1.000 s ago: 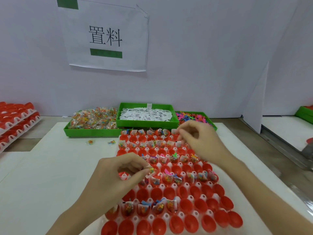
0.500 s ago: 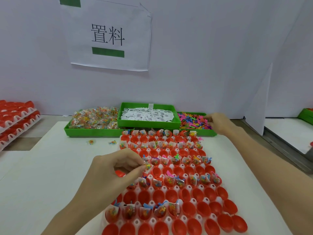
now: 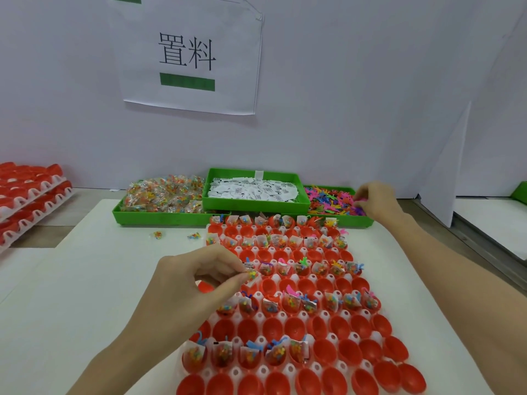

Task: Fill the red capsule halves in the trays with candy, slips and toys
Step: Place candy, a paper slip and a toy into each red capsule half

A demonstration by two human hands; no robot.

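Observation:
A white tray [image 3: 258,294] of red capsule halves [image 3: 328,326] lies in front of me; alternate rows hold candy packets, slips and small toys, the rows between are bare. My left hand [image 3: 196,283] hovers over the tray's left side and pinches a small candy packet [image 3: 251,274] with a white slip between thumb and fingers. My right hand [image 3: 373,199] reaches into the green bin of coloured plastic toys [image 3: 330,199] at the back right, fingertips pinching a pink toy. Green bins of candy packets [image 3: 162,195] and white slips [image 3: 252,189] stand behind the tray.
Stacked trays of red capsule halves [image 3: 27,195] sit at the far left. Two loose candy packets [image 3: 175,235] lie on the white table before the bins. A paper sign [image 3: 189,52] hangs on the wall; another green bin's corner [image 3: 520,192] shows far right.
My right hand left the tray's top rows and reached back right into the toy bin. My left hand stayed over the tray's left side, still pinching the candy packet.

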